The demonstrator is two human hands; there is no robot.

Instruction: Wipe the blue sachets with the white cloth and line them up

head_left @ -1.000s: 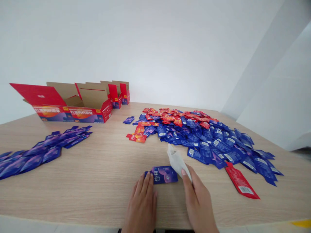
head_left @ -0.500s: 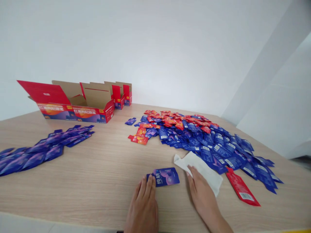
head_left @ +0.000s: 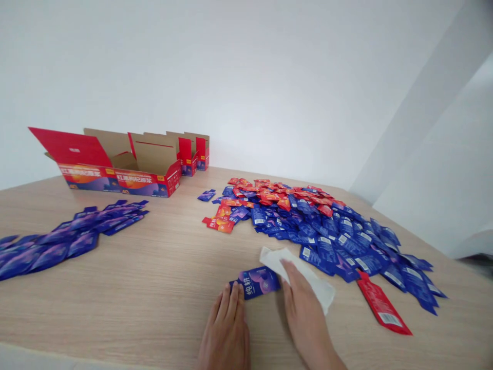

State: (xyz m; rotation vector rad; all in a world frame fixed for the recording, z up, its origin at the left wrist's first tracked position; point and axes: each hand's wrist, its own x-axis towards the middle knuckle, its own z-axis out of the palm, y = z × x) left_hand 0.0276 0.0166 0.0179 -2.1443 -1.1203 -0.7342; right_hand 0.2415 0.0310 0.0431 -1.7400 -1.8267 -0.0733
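My left hand presses its fingertips, held together, on the narrow neck end of a blue sachet that lies flat on the table, its purple print and white characters facing up. My right hand grips a folded white cloth, fingers laid over its top. The cloth's left edge meets the far right corner of the sachet. Right of the cloth lies a single red sachet with a white barcode label. The undersides of both hands are hidden.
A heap of blue sachets mixed with red sachets spreads over the right side. Overlapping rows of blue sachets lie at the left. Open red cartons stand along the back left near the wall. The table's front edge runs below.
My right hand has slid left with the white cloth, from beside the heap to the held sachet's edge. My left hand stays on the sachet's neck.
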